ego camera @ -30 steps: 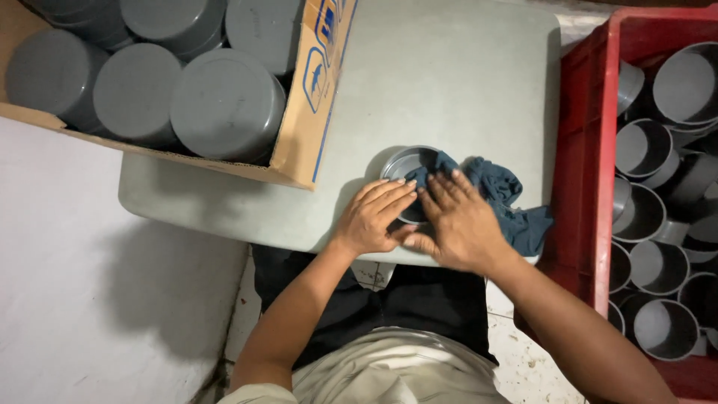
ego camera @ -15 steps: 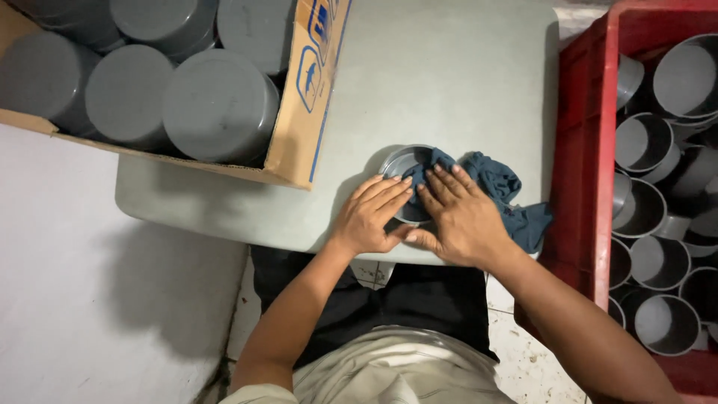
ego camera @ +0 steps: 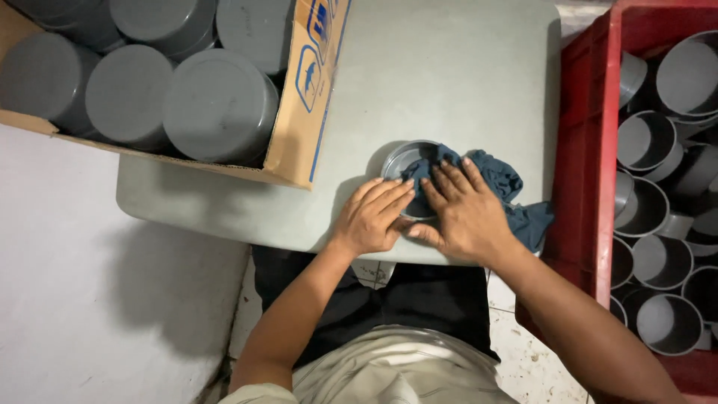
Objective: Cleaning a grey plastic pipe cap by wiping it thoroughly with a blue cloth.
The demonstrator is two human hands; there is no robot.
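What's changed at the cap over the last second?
Little. The right hand has slid the blue rag slightly further over the grey cap, its fingers now reaching into it. The left hand stays pressed on the cap's near rim. Cap, cardboard box and red crate haven't moved on the table.

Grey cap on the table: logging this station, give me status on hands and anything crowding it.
Left hand flat on grey cap. Right hand presses blue cloth into it. Cardboard box left, red crate right, both apart.
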